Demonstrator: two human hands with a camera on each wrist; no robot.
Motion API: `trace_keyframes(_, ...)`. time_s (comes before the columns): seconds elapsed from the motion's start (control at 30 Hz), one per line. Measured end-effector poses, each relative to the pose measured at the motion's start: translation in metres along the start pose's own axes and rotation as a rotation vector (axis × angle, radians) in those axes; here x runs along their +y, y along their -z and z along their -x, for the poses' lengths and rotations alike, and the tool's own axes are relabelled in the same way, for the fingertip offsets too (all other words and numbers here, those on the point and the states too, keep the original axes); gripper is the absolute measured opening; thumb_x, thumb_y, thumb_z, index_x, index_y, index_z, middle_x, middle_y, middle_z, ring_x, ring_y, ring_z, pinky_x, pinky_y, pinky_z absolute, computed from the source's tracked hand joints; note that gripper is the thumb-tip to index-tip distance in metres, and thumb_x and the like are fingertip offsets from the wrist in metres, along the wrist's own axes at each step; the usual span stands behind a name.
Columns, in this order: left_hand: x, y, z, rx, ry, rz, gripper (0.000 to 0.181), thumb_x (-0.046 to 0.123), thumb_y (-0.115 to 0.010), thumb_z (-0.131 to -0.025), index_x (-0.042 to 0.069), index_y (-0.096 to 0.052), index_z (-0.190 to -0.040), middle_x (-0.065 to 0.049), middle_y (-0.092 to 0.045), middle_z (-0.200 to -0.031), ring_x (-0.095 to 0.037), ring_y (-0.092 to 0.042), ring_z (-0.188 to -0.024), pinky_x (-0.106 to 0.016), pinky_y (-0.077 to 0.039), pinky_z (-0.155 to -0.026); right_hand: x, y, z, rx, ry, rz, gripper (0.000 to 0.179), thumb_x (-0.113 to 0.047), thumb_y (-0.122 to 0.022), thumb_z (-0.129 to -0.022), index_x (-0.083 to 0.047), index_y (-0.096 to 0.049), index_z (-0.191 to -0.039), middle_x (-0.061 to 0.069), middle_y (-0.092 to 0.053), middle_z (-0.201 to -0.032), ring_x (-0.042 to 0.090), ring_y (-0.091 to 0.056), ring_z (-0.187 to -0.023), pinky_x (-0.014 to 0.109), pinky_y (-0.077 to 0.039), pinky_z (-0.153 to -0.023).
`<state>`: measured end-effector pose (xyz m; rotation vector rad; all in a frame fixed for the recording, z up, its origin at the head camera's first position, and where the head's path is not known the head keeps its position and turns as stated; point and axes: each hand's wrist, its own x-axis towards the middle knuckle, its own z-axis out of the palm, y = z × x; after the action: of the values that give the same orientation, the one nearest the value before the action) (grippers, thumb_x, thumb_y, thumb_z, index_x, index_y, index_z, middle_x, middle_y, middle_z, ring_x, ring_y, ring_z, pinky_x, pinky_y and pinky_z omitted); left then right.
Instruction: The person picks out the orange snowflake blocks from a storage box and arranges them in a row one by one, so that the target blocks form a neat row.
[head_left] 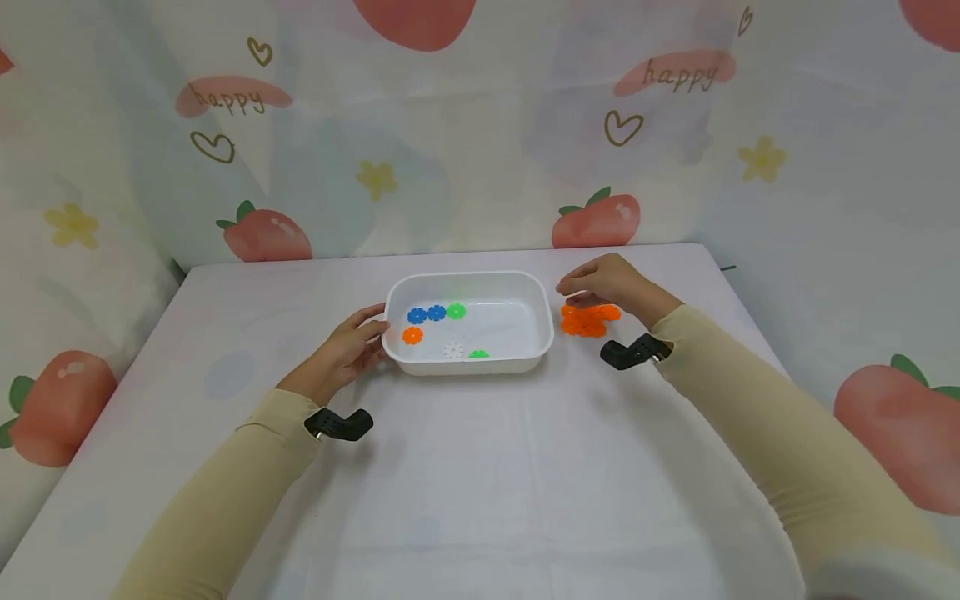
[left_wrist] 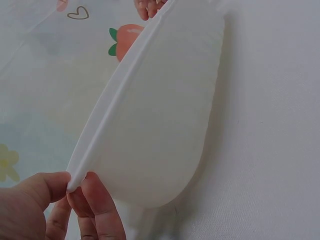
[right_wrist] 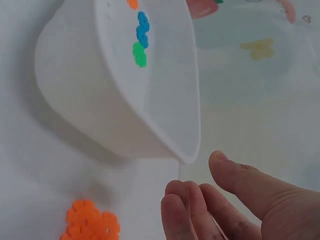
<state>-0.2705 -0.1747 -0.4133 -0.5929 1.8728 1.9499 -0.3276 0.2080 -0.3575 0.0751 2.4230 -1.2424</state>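
A white plastic tub (head_left: 480, 367) stands on the table. My left hand (head_left: 337, 354) pinches the tub's left rim between thumb and fingers, close up in the left wrist view. Inside lie two blue flower-shaped discs (head_left: 437, 312), a green disc (head_left: 456, 311), an orange disc (head_left: 412, 335), a white disc (head_left: 453, 351) and a partly hidden green disc (head_left: 478, 354). Right of the tub, several orange discs (head_left: 588, 325) form a pile. Just above this pile hovers my right hand (head_left: 618, 283), thumb apart from loosely bent fingers, with nothing visible between them (right_wrist: 230, 210).
A white cloth (head_left: 450, 483) covers the table. Behind it hangs a printed curtain (head_left: 480, 167) with fruit, flowers and hearts, which continues along both sides. Each wrist carries a black strap (head_left: 339, 424).
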Motion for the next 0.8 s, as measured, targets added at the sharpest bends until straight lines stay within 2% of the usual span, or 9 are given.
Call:
trace_keyframes(0.3, -0.002, 0.002, -0.001, -0.006, -0.001, -0.015, 0.049, 0.024, -0.054, -0.102, 0.032, -0.041, -0.148, -0.006, -0.045, -0.143, -0.016, -0.053, -0.096, -0.015, -0.053, -0.067, -0.04, -0.034, -0.008, -0.076, 0.038, -0.064, 0.035, -0.021, -0.068, -0.094, 0.001, -0.066, -0.121, 0.023, -0.062, -0.126, 0.033, -0.065, -0.11, 0.041, -0.051, -0.099)
trace_keyframes(0.47, -0.001, 0.003, 0.0, -0.008, -0.006, -0.019, 0.05, 0.024, -0.054, -0.102, 0.031, -0.04, -0.149, -0.007, -0.044, -0.146, -0.017, -0.053, -0.097, -0.015, -0.053, -0.068, -0.059, -0.057, -0.012, -0.1, 0.056, -0.082, 0.033, -0.018, -0.072, -0.091, 0.0, -0.068, -0.118, 0.022, -0.064, -0.125, 0.029, -0.068, -0.104, 0.037, -0.054, -0.093)
trace_keyframes(0.8, 0.0, 0.003, 0.0, -0.02, -0.007, -0.029, 0.051, 0.026, -0.054, -0.102, 0.032, -0.039, -0.15, -0.007, -0.043, -0.147, -0.018, -0.051, -0.1, -0.015, -0.052, -0.07, -0.075, -0.101, -0.023, -0.11, 0.048, -0.114, 0.032, -0.015, -0.073, -0.089, -0.002, -0.068, -0.118, 0.014, -0.07, -0.113, 0.027, -0.069, -0.099, 0.027, -0.058, -0.082)
